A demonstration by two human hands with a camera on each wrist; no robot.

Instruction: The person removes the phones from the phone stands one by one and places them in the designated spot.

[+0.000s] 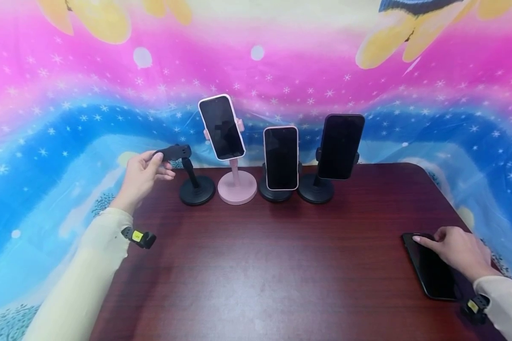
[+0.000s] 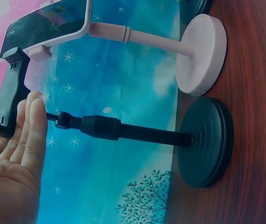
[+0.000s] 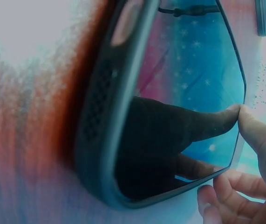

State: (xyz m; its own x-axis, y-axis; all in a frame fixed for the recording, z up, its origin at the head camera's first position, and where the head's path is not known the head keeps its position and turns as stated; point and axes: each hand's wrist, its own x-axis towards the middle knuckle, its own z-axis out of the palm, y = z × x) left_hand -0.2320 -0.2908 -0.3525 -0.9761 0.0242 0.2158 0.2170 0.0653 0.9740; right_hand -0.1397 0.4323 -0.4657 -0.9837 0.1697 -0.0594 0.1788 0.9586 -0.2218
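Note:
My left hand [image 1: 141,177] pinches one end of the black clamp [image 1: 173,152] on top of a black phone stand [image 1: 197,190]. In the left wrist view that clamp [image 2: 12,93] holds no phone, and its pole runs to a round base. At the table's right side lies a phone in a dark case [image 1: 434,272], its black screen up. My right hand [image 1: 462,251] grips it by the far right edge, thumb over the screen's rim. The right wrist view shows the fingers [image 3: 237,186] at the phone's edge opposite the thumb.
Beside the black stand, a pink stand [image 1: 237,188] carries a phone in a white case [image 1: 222,127]. Further right, two black stands hold a pink-rimmed phone [image 1: 280,158] and a dark phone [image 1: 340,147]. Patterned cloth [image 1: 281,71] hangs behind the brown table [image 1: 256,255].

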